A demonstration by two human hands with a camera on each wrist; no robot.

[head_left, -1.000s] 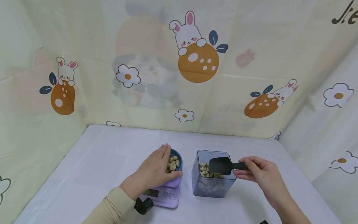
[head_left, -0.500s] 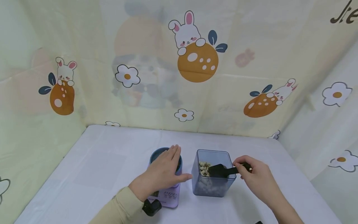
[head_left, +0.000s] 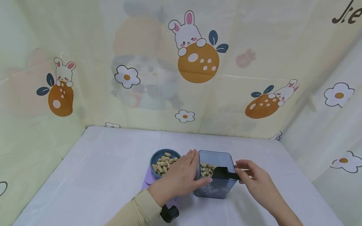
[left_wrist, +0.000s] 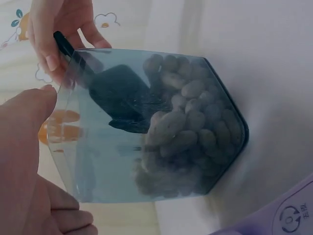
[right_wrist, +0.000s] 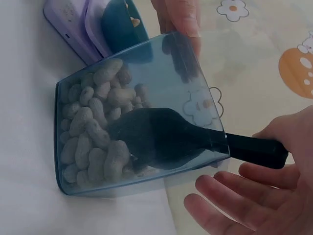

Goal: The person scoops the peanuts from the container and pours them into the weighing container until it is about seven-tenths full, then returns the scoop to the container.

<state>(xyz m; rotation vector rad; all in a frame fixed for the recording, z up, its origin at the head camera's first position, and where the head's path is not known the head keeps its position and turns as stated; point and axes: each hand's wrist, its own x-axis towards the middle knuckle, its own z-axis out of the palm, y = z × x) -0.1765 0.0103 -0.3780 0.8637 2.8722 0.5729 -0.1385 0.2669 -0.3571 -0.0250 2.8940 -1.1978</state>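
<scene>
A clear blue-grey square container (head_left: 215,188) holds unshelled peanuts (head_left: 207,169). My left hand (head_left: 182,175) is at its left side, fingers straight and thumb spread across the near side; whether it presses on the wall I cannot tell. A black scoop (head_left: 221,172) lies in the container, blade against the peanuts and handle leaning out over the right rim. At that handle's end is my right hand (right_wrist: 264,181), its fingers loose and spread, the thumb close to the handle. Left of the container, a blue bowl (head_left: 155,175) of peanuts sits on a purple kitchen scale (head_left: 149,179), partly hidden by my left hand.
The white tabletop (head_left: 107,175) runs back to a cream curtain (head_left: 158,103) printed with rabbits and flowers. A black wrist camera (head_left: 169,214) is on my left wrist, above the scale's front edge.
My left hand has moved right from the bowl to the container's side, uncovering the bowl. The scoop has gone down into the container, and my right hand has loosened from its handle.
</scene>
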